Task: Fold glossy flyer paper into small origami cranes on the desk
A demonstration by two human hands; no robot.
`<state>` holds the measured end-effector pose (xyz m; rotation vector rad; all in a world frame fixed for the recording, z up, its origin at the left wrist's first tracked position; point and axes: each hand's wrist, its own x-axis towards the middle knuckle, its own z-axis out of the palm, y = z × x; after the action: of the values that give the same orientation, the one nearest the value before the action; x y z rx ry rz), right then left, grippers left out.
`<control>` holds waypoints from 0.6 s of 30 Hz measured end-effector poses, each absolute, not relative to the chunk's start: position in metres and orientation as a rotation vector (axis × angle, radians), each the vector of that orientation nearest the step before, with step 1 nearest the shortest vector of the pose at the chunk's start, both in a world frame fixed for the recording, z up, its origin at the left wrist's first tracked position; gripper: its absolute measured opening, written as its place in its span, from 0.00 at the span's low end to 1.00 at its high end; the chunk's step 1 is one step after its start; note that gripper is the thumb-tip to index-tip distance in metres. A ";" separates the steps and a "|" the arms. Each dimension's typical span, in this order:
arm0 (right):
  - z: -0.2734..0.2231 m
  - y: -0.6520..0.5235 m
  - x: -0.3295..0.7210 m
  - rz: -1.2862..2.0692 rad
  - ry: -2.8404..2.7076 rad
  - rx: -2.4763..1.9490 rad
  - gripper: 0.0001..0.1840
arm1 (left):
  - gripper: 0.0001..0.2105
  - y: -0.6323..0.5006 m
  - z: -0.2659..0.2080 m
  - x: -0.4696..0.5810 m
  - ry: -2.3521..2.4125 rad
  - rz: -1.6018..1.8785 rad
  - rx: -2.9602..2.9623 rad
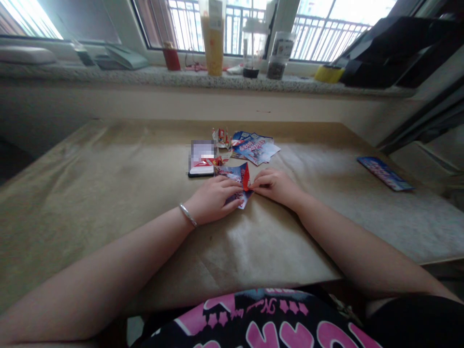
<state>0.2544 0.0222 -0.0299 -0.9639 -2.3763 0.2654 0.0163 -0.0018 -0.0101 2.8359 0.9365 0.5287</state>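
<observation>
A blue printed sheet of paper [234, 171] lies on the table in front of me, with a red flap [246, 177] standing up at its right side. My left hand [217, 197], a silver bangle at its wrist, rests flat over the sheet with fingers stretched out. At the lower end of the red flap, my right hand [274, 186] pinches the paper's edge between thumb and finger. Part of the sheet is hidden under my left fingers. Just beyond it sits a phone [202, 170] with a blurred-out screen, partly overlapped by a folded red-and-white paper piece [216, 161].
A fanned pile of blue printed sheets [258, 147] lies behind my hands, beside a crumpled red-and-tan paper piece [221, 137]. Far right on the tan-covered table [152, 241] is a blue printed packet [384, 173]. Jars and a tall yellow-filled container [213, 43] line the windowsill.
</observation>
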 end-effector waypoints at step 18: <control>-0.029 0.017 0.249 0.486 -2.241 -1.071 0.15 | 0.16 -0.006 -0.015 0.026 0.988 0.509 2.952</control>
<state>0.2489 0.0170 -0.0288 -1.0714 -2.2411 0.4858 0.0259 -0.0058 -0.0153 2.9516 0.9880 0.5094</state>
